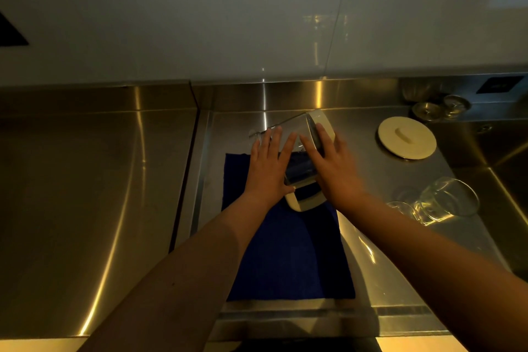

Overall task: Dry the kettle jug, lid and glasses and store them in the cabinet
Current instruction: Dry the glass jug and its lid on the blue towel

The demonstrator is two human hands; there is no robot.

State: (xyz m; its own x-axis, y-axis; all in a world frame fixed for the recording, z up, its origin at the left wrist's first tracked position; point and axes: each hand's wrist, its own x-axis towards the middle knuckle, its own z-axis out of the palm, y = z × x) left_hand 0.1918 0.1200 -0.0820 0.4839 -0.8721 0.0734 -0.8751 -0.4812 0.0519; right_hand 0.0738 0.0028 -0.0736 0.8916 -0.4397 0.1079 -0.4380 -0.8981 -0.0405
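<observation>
Carefully: left hand [268,163] and right hand [333,168], fingers flat, pressing tilted glass kettle jug [300,157] over blue cloth [288,248]; could slip, roll off steel surface [400,186].

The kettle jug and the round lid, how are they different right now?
The kettle jug is see-through glass with a cream base and handle; the lid is all cream and solid. The jug is tall and lies tipped on its side; the lid is a flat disc lying flat. The jug is over the blue cloth with the left hand and right hand on it; the lid sits alone on the steel counter. Both share that cream colour.
</observation>
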